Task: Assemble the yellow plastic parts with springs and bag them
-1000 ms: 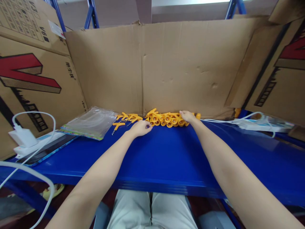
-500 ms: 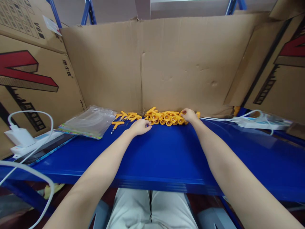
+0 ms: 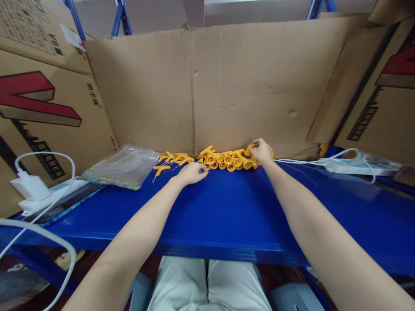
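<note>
"V6" on the cardboard box (image 3: 39,99).

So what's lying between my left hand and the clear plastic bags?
Several orange handles with metal spirals lie on the blue table between your left hand and the clear plastic bags, as the head view shows.

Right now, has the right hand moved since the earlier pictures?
Yes. The right hand is a little higher and slightly farther right, judged against the vertical crease in the cardboard panel.
</note>
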`<action>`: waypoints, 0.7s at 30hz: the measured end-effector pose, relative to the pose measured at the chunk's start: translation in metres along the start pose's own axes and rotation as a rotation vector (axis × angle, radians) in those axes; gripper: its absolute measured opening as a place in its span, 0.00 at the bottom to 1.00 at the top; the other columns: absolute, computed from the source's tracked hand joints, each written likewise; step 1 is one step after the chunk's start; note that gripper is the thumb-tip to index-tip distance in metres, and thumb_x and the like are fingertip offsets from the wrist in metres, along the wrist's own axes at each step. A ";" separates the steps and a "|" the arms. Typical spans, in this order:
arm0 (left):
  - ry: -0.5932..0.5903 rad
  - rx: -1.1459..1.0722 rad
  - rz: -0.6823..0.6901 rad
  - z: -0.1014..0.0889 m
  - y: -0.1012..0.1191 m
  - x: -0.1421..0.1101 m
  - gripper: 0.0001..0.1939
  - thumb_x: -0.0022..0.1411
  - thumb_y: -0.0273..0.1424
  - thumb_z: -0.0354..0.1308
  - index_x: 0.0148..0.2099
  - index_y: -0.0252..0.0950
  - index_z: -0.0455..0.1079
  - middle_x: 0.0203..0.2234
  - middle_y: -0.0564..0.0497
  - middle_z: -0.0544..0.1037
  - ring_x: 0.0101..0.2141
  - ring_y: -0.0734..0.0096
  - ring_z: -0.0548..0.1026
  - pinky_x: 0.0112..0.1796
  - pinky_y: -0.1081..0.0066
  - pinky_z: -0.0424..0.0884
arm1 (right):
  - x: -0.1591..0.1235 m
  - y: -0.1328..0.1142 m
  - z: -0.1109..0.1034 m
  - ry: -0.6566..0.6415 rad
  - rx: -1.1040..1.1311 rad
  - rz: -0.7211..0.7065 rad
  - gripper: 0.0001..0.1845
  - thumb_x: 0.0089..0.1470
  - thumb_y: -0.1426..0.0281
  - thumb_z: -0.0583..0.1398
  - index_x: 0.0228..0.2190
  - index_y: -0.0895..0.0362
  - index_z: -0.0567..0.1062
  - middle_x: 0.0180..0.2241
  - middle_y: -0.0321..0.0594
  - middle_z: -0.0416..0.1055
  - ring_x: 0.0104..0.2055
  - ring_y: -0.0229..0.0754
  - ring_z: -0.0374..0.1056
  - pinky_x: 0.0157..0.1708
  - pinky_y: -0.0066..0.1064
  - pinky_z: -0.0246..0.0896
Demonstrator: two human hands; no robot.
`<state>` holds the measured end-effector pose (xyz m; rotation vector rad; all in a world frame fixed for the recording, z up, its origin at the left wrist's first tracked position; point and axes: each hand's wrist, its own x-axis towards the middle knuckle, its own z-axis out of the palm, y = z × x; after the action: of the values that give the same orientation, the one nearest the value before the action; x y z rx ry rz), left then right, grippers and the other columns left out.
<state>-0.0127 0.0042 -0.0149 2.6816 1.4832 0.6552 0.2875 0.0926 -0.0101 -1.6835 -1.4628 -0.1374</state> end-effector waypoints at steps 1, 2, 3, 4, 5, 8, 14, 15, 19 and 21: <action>-0.001 0.001 -0.001 0.000 0.000 0.000 0.13 0.58 0.36 0.53 0.32 0.34 0.75 0.24 0.49 0.78 0.25 0.70 0.73 0.28 0.72 0.64 | 0.002 -0.001 -0.004 0.028 0.032 -0.009 0.13 0.50 0.68 0.57 0.40 0.54 0.69 0.42 0.45 0.74 0.45 0.48 0.68 0.46 0.40 0.56; -0.004 0.005 -0.002 0.000 0.000 0.000 0.13 0.58 0.36 0.52 0.33 0.34 0.75 0.24 0.49 0.78 0.25 0.70 0.73 0.28 0.72 0.64 | 0.005 -0.003 -0.008 0.054 0.056 -0.021 0.14 0.50 0.68 0.56 0.40 0.54 0.69 0.41 0.45 0.74 0.45 0.48 0.68 0.46 0.40 0.56; -0.008 0.010 -0.003 0.000 0.000 0.000 0.13 0.58 0.35 0.52 0.33 0.34 0.75 0.24 0.49 0.78 0.25 0.69 0.73 0.28 0.72 0.64 | 0.006 -0.004 -0.014 0.080 0.069 -0.037 0.14 0.50 0.68 0.56 0.41 0.55 0.69 0.40 0.46 0.74 0.44 0.48 0.68 0.46 0.41 0.56; -0.012 0.017 -0.005 0.000 0.000 0.000 0.13 0.58 0.35 0.52 0.33 0.34 0.75 0.25 0.49 0.78 0.25 0.69 0.73 0.28 0.72 0.64 | 0.007 -0.006 -0.019 0.103 0.072 -0.058 0.14 0.49 0.68 0.56 0.41 0.55 0.69 0.40 0.46 0.74 0.43 0.48 0.68 0.46 0.41 0.57; -0.018 0.024 -0.008 0.000 0.000 0.001 0.13 0.59 0.35 0.52 0.33 0.34 0.75 0.25 0.49 0.78 0.26 0.69 0.73 0.28 0.72 0.64 | 0.007 -0.007 -0.025 0.124 0.068 -0.082 0.15 0.49 0.67 0.56 0.41 0.56 0.69 0.39 0.47 0.74 0.43 0.49 0.68 0.46 0.41 0.57; -0.027 0.034 -0.013 -0.001 0.002 0.001 0.13 0.59 0.36 0.52 0.34 0.34 0.75 0.25 0.48 0.78 0.26 0.68 0.73 0.30 0.71 0.65 | 0.000 -0.004 -0.041 0.161 0.035 -0.122 0.16 0.48 0.68 0.57 0.41 0.57 0.69 0.40 0.48 0.74 0.44 0.50 0.68 0.45 0.41 0.58; -0.035 0.037 -0.027 -0.002 0.002 0.000 0.13 0.59 0.36 0.52 0.35 0.34 0.75 0.26 0.48 0.79 0.27 0.67 0.74 0.32 0.71 0.66 | -0.027 0.028 -0.049 -0.024 -0.126 -0.005 0.15 0.42 0.70 0.61 0.36 0.56 0.71 0.36 0.46 0.74 0.40 0.51 0.70 0.37 0.38 0.63; -0.033 0.036 -0.032 -0.002 0.002 0.000 0.13 0.59 0.36 0.52 0.35 0.34 0.76 0.27 0.48 0.79 0.28 0.67 0.74 0.32 0.71 0.66 | -0.030 0.034 -0.047 -0.127 -0.171 0.018 0.13 0.40 0.71 0.62 0.33 0.55 0.71 0.32 0.44 0.74 0.37 0.51 0.71 0.35 0.38 0.63; 0.016 0.086 -0.106 -0.007 0.002 -0.001 0.11 0.58 0.34 0.54 0.35 0.36 0.76 0.29 0.47 0.80 0.32 0.64 0.76 0.36 0.70 0.68 | -0.036 0.049 -0.042 -0.376 -0.202 0.004 0.09 0.38 0.72 0.64 0.21 0.55 0.68 0.22 0.39 0.68 0.28 0.48 0.69 0.28 0.37 0.63; 0.071 0.173 -0.227 -0.014 0.001 -0.002 0.11 0.59 0.34 0.53 0.36 0.36 0.76 0.33 0.45 0.80 0.37 0.59 0.77 0.38 0.67 0.69 | -0.037 0.052 -0.042 -0.390 -0.189 -0.014 0.09 0.39 0.70 0.65 0.21 0.55 0.68 0.22 0.38 0.68 0.27 0.46 0.69 0.28 0.36 0.63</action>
<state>-0.0177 -0.0010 -0.0023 2.5728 1.9092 0.6416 0.3390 0.0412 -0.0337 -1.9306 -1.7943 0.0511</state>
